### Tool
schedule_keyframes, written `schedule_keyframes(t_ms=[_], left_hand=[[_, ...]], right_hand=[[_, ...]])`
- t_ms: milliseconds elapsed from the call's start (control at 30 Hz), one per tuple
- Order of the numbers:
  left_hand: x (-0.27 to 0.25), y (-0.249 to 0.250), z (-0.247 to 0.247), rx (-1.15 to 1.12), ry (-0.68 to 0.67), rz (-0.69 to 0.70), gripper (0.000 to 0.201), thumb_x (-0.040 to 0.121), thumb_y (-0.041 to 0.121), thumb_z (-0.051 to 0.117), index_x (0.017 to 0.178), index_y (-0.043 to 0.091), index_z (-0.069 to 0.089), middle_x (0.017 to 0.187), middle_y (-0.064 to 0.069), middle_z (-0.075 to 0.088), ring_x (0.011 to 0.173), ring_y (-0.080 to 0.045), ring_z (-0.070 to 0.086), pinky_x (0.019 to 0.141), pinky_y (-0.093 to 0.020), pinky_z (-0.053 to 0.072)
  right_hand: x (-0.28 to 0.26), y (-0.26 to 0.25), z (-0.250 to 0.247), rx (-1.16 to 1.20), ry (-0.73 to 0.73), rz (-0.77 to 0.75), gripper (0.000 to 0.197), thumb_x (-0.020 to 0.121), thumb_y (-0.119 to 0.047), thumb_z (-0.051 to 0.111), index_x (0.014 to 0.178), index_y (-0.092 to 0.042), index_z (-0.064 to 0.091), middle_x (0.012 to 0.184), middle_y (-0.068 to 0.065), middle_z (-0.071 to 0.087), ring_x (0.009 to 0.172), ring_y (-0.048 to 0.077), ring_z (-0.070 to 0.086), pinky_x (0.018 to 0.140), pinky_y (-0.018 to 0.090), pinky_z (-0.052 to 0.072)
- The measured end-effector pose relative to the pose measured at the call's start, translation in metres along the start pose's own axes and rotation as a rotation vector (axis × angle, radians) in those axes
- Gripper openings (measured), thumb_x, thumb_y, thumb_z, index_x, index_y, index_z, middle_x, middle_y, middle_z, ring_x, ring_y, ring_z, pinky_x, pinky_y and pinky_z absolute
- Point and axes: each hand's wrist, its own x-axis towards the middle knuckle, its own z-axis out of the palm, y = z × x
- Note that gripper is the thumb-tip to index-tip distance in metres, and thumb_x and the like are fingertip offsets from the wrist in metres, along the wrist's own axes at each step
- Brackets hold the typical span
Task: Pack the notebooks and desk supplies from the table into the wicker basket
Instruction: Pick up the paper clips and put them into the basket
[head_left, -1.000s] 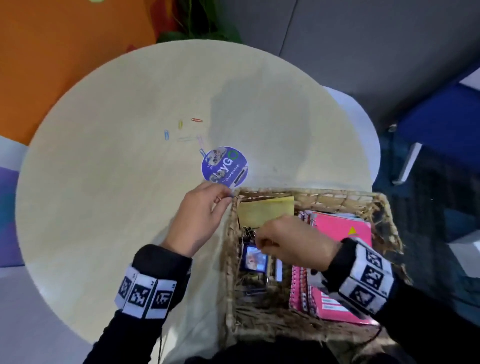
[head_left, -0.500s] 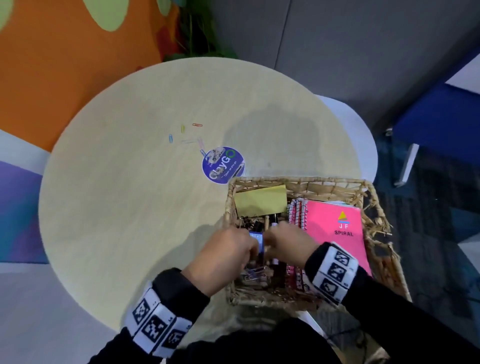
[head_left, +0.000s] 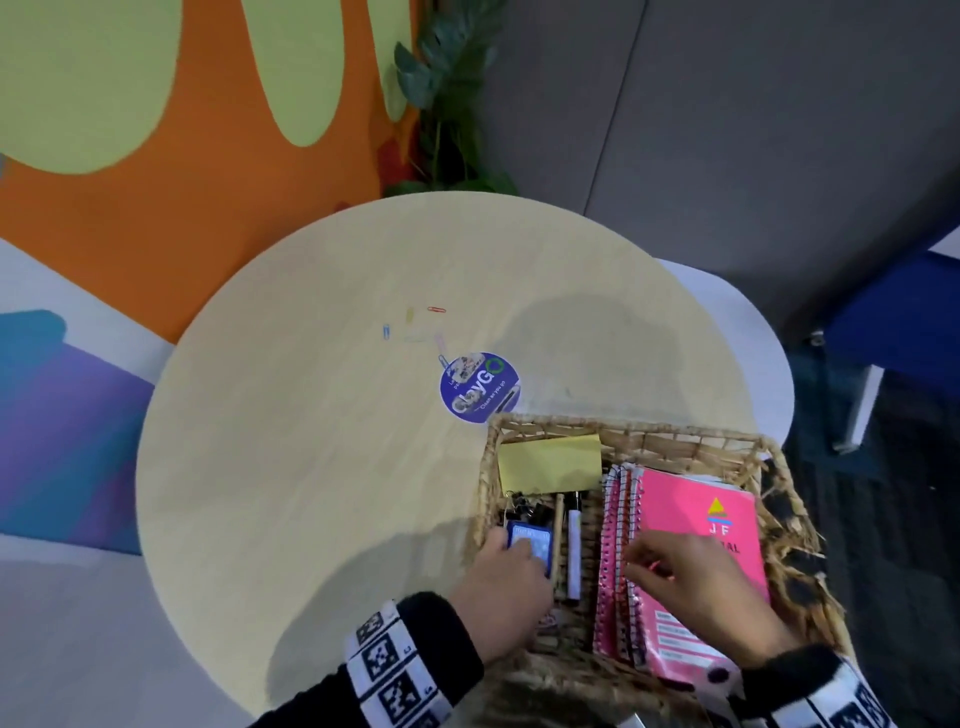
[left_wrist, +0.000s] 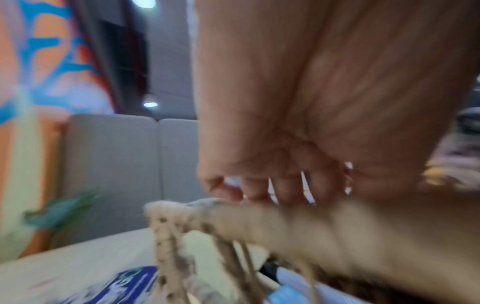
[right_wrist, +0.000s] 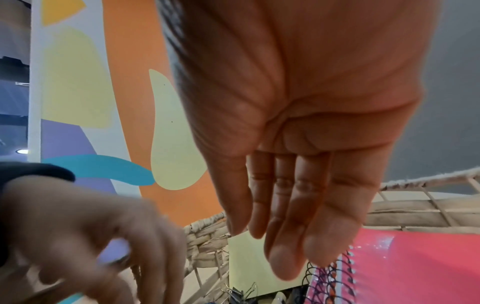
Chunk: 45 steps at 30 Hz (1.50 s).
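The wicker basket (head_left: 644, 428) (right_wrist: 415, 211) stands at the table's near right edge. Pink spiral notebooks (head_left: 701, 525) (right_wrist: 415, 267) fill its right side. In its left side lie a yellow sticky pad (head_left: 548, 462) (right_wrist: 249, 263), binder clips (head_left: 524, 506), pens (head_left: 571, 551) and a small blue box (head_left: 535, 535). My left hand (head_left: 519, 551) (right_wrist: 103, 246) reaches over the left rim (left_wrist: 194, 207), its curled fingers pinching the blue box. With straight fingers and nothing in it, my right hand (head_left: 644, 566) (right_wrist: 280, 257) rests at the notebooks' spiral bindings.
On the round wooden table (head_left: 311, 467), a round blue sticker (head_left: 479, 387) lies just beyond the basket's far left corner. Several coloured paper clips (head_left: 410, 322) are scattered farther out. A plant (head_left: 447, 104) and a painted wall stand behind the table.
My left hand went from the basket's far left corner into the basket and took the blue box. My right hand let go of it and shifted right to the notebooks.
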Motion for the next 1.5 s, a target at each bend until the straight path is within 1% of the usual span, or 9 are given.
schedule_keyframes(t_ms=[133, 233, 433, 633, 867, 1000, 1267, 1400, 1500], left_hand=[[-0.001, -0.056, -0.034, -0.442, 0.479, -0.082, 0.024, 0.092, 0.032, 0.042, 0.099, 0.026, 0.064, 0.101, 0.006, 0.064, 0.101, -0.017, 0.053, 0.080, -0.034, 0.026], [0.016, -0.124, -0.052, -0.474, 0.636, -0.302, 0.016, 0.092, 0.030, 0.050, 0.100, 0.027, 0.064, 0.101, 0.006, 0.065, 0.101, -0.017, 0.054, 0.085, -0.035, 0.033], [0.073, -0.238, -0.032, -0.471, 0.483, -0.567, 0.018, 0.090, 0.020, 0.054, 0.104, 0.021, 0.065, 0.111, -0.004, 0.065, 0.106, -0.027, 0.057, 0.085, -0.039, 0.045], [0.112, -0.271, -0.016, -0.411, 0.393, -0.428, 0.028, 0.089, 0.011, 0.051, 0.114, 0.017, 0.061, 0.120, -0.009, 0.056, 0.119, -0.030, 0.045, 0.084, -0.039, 0.046], [0.127, -0.286, -0.012, -0.331, 0.364, -0.353, 0.018, 0.085, 0.006, 0.054, 0.100, 0.014, 0.060, 0.117, -0.007, 0.053, 0.115, -0.029, 0.041, 0.078, -0.038, 0.043], [0.129, -0.280, -0.004, -0.289, 0.293, -0.417, 0.028, 0.089, 0.006, 0.049, 0.117, 0.008, 0.052, 0.125, -0.012, 0.051, 0.121, -0.032, 0.040, 0.086, -0.043, 0.044], [0.100, -0.256, 0.021, -0.534, 0.486, -0.404, 0.021, 0.078, -0.002, 0.051, 0.094, 0.011, 0.055, 0.094, -0.007, 0.057, 0.092, -0.026, 0.051, 0.078, -0.035, 0.042], [0.072, -0.238, 0.033, -0.713, 0.614, -0.434, 0.010, 0.087, 0.018, 0.049, 0.078, 0.015, 0.051, 0.081, 0.002, 0.049, 0.077, -0.017, 0.046, 0.074, -0.029, 0.037], [0.053, -0.223, 0.043, -0.832, 0.673, -0.500, 0.008, 0.090, 0.013, 0.052, 0.082, 0.013, 0.053, 0.082, 0.001, 0.051, 0.076, -0.016, 0.045, 0.065, -0.020, 0.033]], right_hand=[[0.013, -0.008, -0.008, 0.012, -0.015, -0.036, 0.015, 0.084, -0.028, 0.067, 0.075, -0.038, 0.061, 0.073, -0.016, 0.069, 0.072, -0.005, 0.064, 0.059, 0.003, 0.043], [0.034, -0.023, -0.027, 0.010, 0.010, -0.084, 0.008, 0.084, -0.026, 0.067, 0.082, -0.033, 0.068, 0.072, -0.023, 0.064, 0.067, -0.003, 0.062, 0.061, 0.005, 0.043], [0.101, -0.062, -0.070, 0.042, 0.122, -0.168, 0.004, 0.083, -0.023, 0.067, 0.082, -0.024, 0.071, 0.072, -0.013, 0.070, 0.073, 0.006, 0.064, 0.064, 0.009, 0.046], [0.191, -0.095, -0.093, -0.055, 0.121, -0.258, 0.007, 0.083, -0.015, 0.065, 0.082, -0.015, 0.071, 0.071, -0.006, 0.067, 0.068, 0.016, 0.064, 0.071, 0.030, 0.050], [0.281, -0.121, -0.081, -0.145, -0.018, -0.234, 0.013, 0.083, -0.013, 0.059, 0.086, -0.011, 0.071, 0.086, 0.005, 0.074, 0.071, 0.019, 0.058, 0.079, 0.031, 0.051], [0.327, -0.131, -0.047, -0.128, -0.032, -0.127, 0.017, 0.084, -0.012, 0.055, 0.089, -0.007, 0.071, 0.097, 0.011, 0.073, 0.090, 0.028, 0.064, 0.080, 0.030, 0.049], [0.377, -0.160, 0.013, -0.155, -0.059, 0.073, 0.021, 0.084, -0.023, 0.061, 0.089, -0.003, 0.062, 0.085, 0.017, 0.062, 0.083, 0.028, 0.064, 0.065, 0.026, 0.045], [0.384, -0.159, 0.019, -0.146, 0.000, 0.152, 0.031, 0.084, -0.018, 0.062, 0.108, 0.002, 0.059, 0.112, 0.019, 0.066, 0.100, 0.035, 0.065, 0.079, 0.034, 0.054], [0.387, -0.154, 0.015, -0.127, -0.016, 0.221, 0.034, 0.081, -0.019, 0.067, 0.107, 0.002, 0.060, 0.113, 0.018, 0.066, 0.103, 0.034, 0.065, 0.082, 0.032, 0.053]])
